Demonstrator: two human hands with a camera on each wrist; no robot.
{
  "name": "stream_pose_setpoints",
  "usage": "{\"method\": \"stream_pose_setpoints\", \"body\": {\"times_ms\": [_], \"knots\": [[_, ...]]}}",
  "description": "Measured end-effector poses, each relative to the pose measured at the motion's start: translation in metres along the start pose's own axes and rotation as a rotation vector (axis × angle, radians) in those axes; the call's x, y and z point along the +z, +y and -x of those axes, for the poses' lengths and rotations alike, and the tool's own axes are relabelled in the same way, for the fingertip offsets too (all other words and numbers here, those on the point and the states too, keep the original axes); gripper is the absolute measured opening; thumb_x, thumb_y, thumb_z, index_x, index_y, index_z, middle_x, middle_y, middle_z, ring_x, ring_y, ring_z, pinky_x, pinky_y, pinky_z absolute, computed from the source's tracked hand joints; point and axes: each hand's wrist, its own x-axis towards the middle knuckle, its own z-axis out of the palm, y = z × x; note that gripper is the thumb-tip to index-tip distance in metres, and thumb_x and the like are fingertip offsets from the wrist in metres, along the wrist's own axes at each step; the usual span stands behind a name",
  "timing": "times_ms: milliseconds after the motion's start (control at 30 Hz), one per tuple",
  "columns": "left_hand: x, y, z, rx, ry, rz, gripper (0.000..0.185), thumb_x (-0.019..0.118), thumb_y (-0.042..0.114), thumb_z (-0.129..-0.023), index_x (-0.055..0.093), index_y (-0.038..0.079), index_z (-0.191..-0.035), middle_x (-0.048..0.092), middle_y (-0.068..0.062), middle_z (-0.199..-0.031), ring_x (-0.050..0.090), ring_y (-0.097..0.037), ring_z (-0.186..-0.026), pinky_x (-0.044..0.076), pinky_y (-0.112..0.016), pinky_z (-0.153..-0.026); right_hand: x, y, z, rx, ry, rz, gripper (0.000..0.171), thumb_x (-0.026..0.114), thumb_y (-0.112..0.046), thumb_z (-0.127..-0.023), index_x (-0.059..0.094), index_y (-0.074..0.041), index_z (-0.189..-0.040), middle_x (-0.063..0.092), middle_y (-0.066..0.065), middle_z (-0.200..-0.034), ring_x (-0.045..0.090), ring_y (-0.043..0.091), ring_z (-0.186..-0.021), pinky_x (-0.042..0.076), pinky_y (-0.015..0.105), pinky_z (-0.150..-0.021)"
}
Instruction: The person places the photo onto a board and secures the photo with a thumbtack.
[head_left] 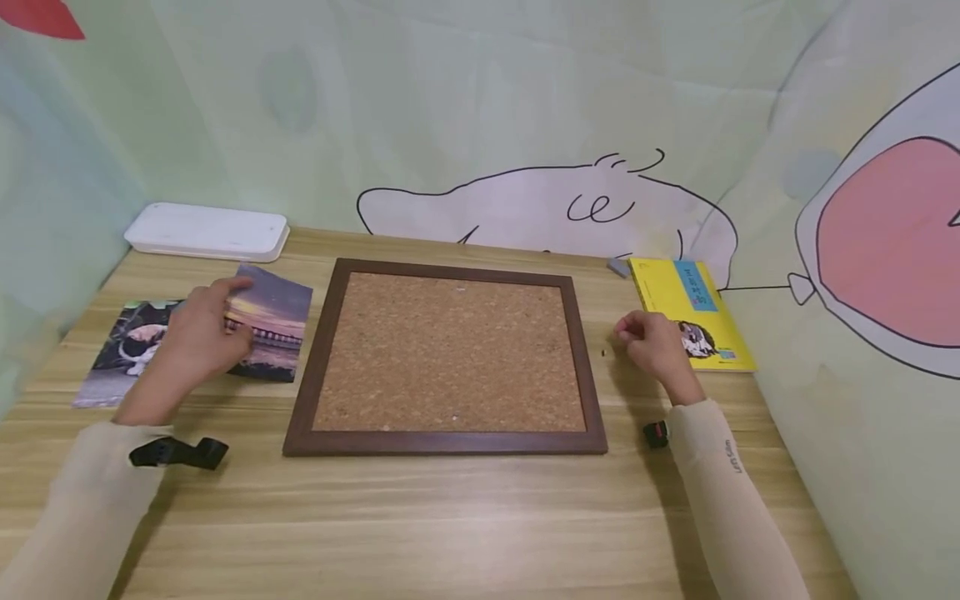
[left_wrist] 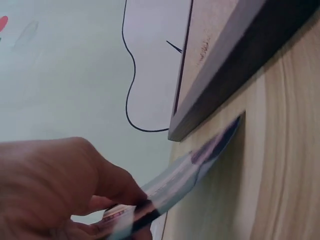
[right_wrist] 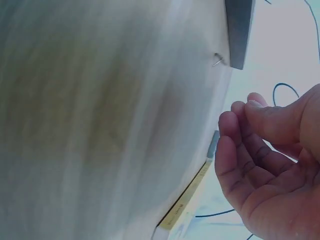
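My left hand (head_left: 206, 333) pinches a photo print (head_left: 281, 304) of a pier under a sunset sky, left of the framed corkboard (head_left: 450, 354). In the left wrist view the photo (left_wrist: 172, 187) bends and slants up off the table between thumb and fingers. Another print (head_left: 112, 367), showing a cat-like animal, lies under and beside that hand. My right hand (head_left: 652, 346) hovers right of the corkboard with fingers loosely curled and thumb near the fingertips; nothing shows between them. Close to it on the table lies a small metal pin (right_wrist: 218, 60).
A white case (head_left: 206, 232) sits at the back left. At the right are a yellow book (head_left: 660, 292) and a small grey block (head_left: 618, 267). The printed backdrop (head_left: 480, 108) rises behind the table (head_left: 450, 517).
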Motion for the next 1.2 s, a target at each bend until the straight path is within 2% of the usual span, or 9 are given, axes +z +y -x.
{"method": "stream_pose_setpoints", "body": {"times_ms": [100,267,400,500,633,733,900,1100,1200], "knots": [[-0.005,0.006,0.001,-0.005,0.058,0.014,0.069,0.059,0.001,-0.085,0.035,-0.005,-0.149,0.045,-0.035,-0.114,0.043,-0.044,-0.092,0.035,-0.051,-0.070,0.000,-0.004,0.000,-0.027,0.037,-0.017,0.012,0.060,-0.005,-0.098,0.070,-0.002,-0.102,0.069,0.015,-0.099,0.057,0.028,-0.086,0.047,0.038,-0.078],[-0.010,0.022,0.004,0.017,0.131,0.054,0.066,0.059,-0.001,-0.085,0.039,-0.004,-0.148,0.045,-0.039,-0.127,0.042,-0.051,-0.110,0.031,-0.064,-0.087,-0.001,-0.010,0.000,-0.101,0.080,-0.038,0.011,0.062,-0.007,-0.098,0.072,-0.002,-0.100,0.071,0.014,-0.094,0.059,0.026,-0.080,0.046,0.036,-0.072],[-0.013,0.033,0.007,0.037,0.152,0.084,0.065,0.060,0.001,-0.086,0.041,0.000,-0.148,0.046,-0.039,-0.131,0.044,-0.052,-0.112,0.033,-0.063,-0.087,-0.003,-0.013,0.001,-0.126,0.117,-0.035,0.010,0.064,-0.008,-0.097,0.072,-0.003,-0.100,0.071,0.013,-0.090,0.060,0.025,-0.076,0.046,0.035,-0.069],[-0.015,0.040,0.009,0.025,0.132,0.101,0.067,0.061,0.004,-0.089,0.039,0.004,-0.151,0.046,-0.036,-0.132,0.049,-0.045,-0.097,0.041,-0.050,-0.070,-0.006,-0.019,0.002,-0.120,0.126,-0.044,0.011,0.064,-0.010,-0.098,0.072,-0.004,-0.102,0.071,0.012,-0.091,0.060,0.025,-0.077,0.047,0.034,-0.068],[-0.019,0.050,0.009,-0.006,0.089,0.137,0.070,0.061,0.009,-0.093,0.031,0.010,-0.156,0.044,-0.034,-0.134,0.051,-0.035,-0.085,0.040,-0.032,-0.052,-0.010,-0.031,0.001,-0.127,0.126,-0.083,0.013,0.064,-0.012,-0.098,0.072,-0.004,-0.104,0.071,0.013,-0.093,0.061,0.025,-0.078,0.047,0.033,-0.068],[-0.018,0.061,0.005,0.001,0.064,0.166,0.072,0.061,0.010,-0.094,0.028,0.012,-0.158,0.044,-0.033,-0.134,0.052,-0.036,-0.087,0.041,-0.032,-0.053,-0.012,-0.039,-0.002,-0.159,0.134,-0.105,0.013,0.065,-0.011,-0.097,0.073,-0.004,-0.103,0.071,0.012,-0.093,0.063,0.025,-0.079,0.048,0.032,-0.069],[-0.009,0.079,-0.003,0.054,0.042,0.209,0.070,0.063,0.008,-0.093,0.032,0.013,-0.156,0.048,-0.030,-0.129,0.054,-0.039,-0.094,0.042,-0.035,-0.063,-0.007,-0.050,-0.004,-0.216,0.148,-0.108,0.011,0.066,-0.011,-0.097,0.073,-0.004,-0.101,0.072,0.011,-0.090,0.065,0.024,-0.076,0.048,0.035,-0.069],[0.004,0.095,-0.006,0.065,0.004,0.275,0.069,0.064,0.008,-0.093,0.034,0.011,-0.154,0.051,-0.029,-0.127,0.059,-0.039,-0.095,0.045,-0.028,-0.064,0.006,-0.064,-0.004,-0.219,0.121,-0.133,0.013,0.065,-0.013,-0.097,0.073,-0.004,-0.103,0.072,0.009,-0.092,0.064,0.022,-0.079,0.050,0.035,-0.071],[0.008,0.102,-0.008,0.072,-0.010,0.295,0.068,0.065,0.008,-0.093,0.034,0.011,-0.154,0.051,-0.029,-0.128,0.060,-0.041,-0.098,0.046,-0.029,-0.066,0.009,-0.071,-0.003,-0.216,0.114,-0.160,0.014,0.064,-0.013,-0.098,0.073,-0.004,-0.105,0.071,0.008,-0.094,0.061,0.023,-0.080,0.049,0.036,-0.071]]}}
